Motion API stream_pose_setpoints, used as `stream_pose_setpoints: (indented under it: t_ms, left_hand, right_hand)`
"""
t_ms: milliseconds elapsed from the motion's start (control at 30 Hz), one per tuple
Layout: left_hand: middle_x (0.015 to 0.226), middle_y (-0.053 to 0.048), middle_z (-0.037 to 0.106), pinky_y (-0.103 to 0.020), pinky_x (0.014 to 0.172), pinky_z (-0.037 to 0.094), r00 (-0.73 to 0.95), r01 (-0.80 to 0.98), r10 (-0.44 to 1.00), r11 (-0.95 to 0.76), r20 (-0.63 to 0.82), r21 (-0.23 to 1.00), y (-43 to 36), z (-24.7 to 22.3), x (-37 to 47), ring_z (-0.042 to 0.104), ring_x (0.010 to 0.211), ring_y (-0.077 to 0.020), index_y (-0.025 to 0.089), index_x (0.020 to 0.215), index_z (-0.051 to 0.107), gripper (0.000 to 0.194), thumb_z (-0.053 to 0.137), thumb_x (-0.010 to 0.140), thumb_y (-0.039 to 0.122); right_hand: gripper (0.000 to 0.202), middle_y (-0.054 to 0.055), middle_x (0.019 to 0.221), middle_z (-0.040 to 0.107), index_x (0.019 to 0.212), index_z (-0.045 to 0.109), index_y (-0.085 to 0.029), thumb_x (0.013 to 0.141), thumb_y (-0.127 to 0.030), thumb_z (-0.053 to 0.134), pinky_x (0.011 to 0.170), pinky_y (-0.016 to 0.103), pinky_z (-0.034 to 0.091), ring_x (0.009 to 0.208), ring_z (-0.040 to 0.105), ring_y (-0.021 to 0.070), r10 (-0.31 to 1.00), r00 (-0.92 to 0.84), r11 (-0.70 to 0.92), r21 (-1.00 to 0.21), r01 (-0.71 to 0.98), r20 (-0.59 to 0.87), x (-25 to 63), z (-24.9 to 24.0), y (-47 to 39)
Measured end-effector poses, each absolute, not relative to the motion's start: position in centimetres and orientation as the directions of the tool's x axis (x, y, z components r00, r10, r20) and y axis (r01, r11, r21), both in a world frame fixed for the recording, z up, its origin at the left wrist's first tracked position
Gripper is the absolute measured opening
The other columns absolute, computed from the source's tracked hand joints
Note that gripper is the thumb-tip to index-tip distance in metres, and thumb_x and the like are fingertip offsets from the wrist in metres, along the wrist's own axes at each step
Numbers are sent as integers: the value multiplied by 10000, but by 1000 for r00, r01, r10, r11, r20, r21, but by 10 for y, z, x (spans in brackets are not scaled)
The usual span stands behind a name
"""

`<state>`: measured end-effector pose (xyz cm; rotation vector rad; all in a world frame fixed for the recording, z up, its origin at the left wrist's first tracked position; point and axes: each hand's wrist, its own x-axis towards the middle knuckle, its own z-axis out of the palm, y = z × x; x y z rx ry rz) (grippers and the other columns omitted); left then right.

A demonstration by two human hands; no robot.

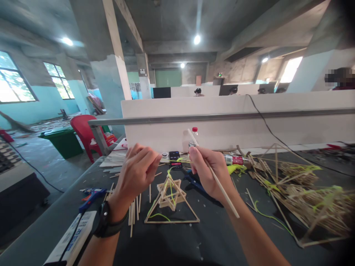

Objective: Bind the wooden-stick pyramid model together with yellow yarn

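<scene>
My right hand [212,171] is closed round a thin wooden stick [223,190], which slants from upper left to lower right. My left hand [137,170] is raised with its fingers curled in a pinch; what is between them, if anything, is hidden. A yellow-green string [184,161] runs across the gap between the hands; I cannot tell whether the left fingers grip it. Below and between the hands stands a pyramid frame of sticks [184,222], with string at its peak. A star-shaped stick piece [175,202] shows within its outline.
Loose sticks [134,212] and a blue glue gun [94,197] lie at left, near a white box [73,236]. A phone [175,160] and red-capped bottle [195,135] stand behind. Dark-blue pliers-like handles [198,184] lie by my right hand. Stick frames and bundles [318,207] crowd the right.
</scene>
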<state>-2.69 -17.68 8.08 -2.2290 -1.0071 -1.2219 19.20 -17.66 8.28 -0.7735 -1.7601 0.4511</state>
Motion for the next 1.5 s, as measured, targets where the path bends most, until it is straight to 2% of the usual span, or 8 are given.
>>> stream_pose_setpoints:
  t_ms: [233, 367, 467, 633, 967, 1167, 1333, 1500]
  left_hand:
    - [693, -19, 476, -327, 728, 354, 79, 568, 467, -747, 881, 345, -173, 80, -20, 421, 704, -187, 208, 660, 533, 247, 565, 905, 198]
    - [740, -24, 479, -257, 670, 411, -196, -66, 646, -759, 737, 648, -178, 86, -15, 476, 747, -154, 188, 580, 512, 357, 573, 918, 285]
    - [854, -55, 583, -239, 755, 487, -177, -521, 844, -516, 505, 680, -181, 90, -15, 571, 913, -165, 166, 559, 535, 339, 612, 876, 259]
    - [657, -11, 533, -235, 674, 519, -17, -722, 912, -294, 410, 626, -185, 92, -18, 579, 677, -116, 151, 642, 569, 236, 565, 877, 175]
    - [610, 76, 230, -154, 379, 218, -48, -519, 926, -343, 374, 783, -185, 97, -21, 244, 463, -57, 167, 858, 593, 62, 625, 860, 220]
    - [537, 93, 221, -193, 388, 168, -172, 35, 911, -375, 376, 926, -181, 93, -34, 194, 421, -72, 233, 902, 587, 145, 592, 908, 377]
    - [522, 62, 246, -243, 454, 201, 17, 719, 917, -289, 400, 632, -185, 92, -50, 275, 475, -101, 214, 802, 679, 354, 544, 913, 522]
    - [521, 46, 288, -273, 486, 224, 229, 682, 928, -369, 295, 631, -190, 98, -70, 268, 499, -104, 183, 546, 515, 476, 568, 914, 481]
  right_hand:
    - [435, -23, 530, 502, 683, 609, -210, 995, -480, 473, 575, 293, 377, 533, 516, 126, 798, -228, 589, -802, 101, 557, 200, 83, -161]
    - [395, -18, 520, 539, 700, 694, -209, 943, -495, 571, 568, 283, 371, 523, 502, 116, 855, -303, 426, -903, -55, 421, 207, 80, -144]
    - [420, -25, 479, 505, 614, 665, -203, 907, -501, 623, 545, 276, 353, 514, 478, 113, 866, -355, 345, -935, -83, 351, 209, 73, -134]
    - [422, -21, 501, 537, 581, 670, -210, 868, -519, 668, 622, 294, 375, 555, 502, 118, 867, -392, 380, -918, 116, 309, 212, 71, -132]
    - [476, -17, 458, 498, 495, 564, -199, 822, -510, 715, 553, 294, 378, 490, 471, 116, 928, -189, 362, -901, 239, 322, 230, 76, -126]
    - [479, -5, 440, 507, 563, 630, -185, 865, -555, 648, 447, 268, 313, 420, 427, 96, 894, -107, 438, -795, 421, 436, 238, 94, -154]
    - [457, -9, 491, 525, 638, 624, -186, 924, -540, 577, 452, 244, 336, 455, 485, 94, 867, -201, 498, -799, 338, 456, 242, 99, -160]
    - [434, -17, 470, 501, 611, 622, -176, 900, -499, 630, 462, 245, 338, 450, 466, 90, 881, -150, 471, -791, 391, 450, 241, 94, -145]
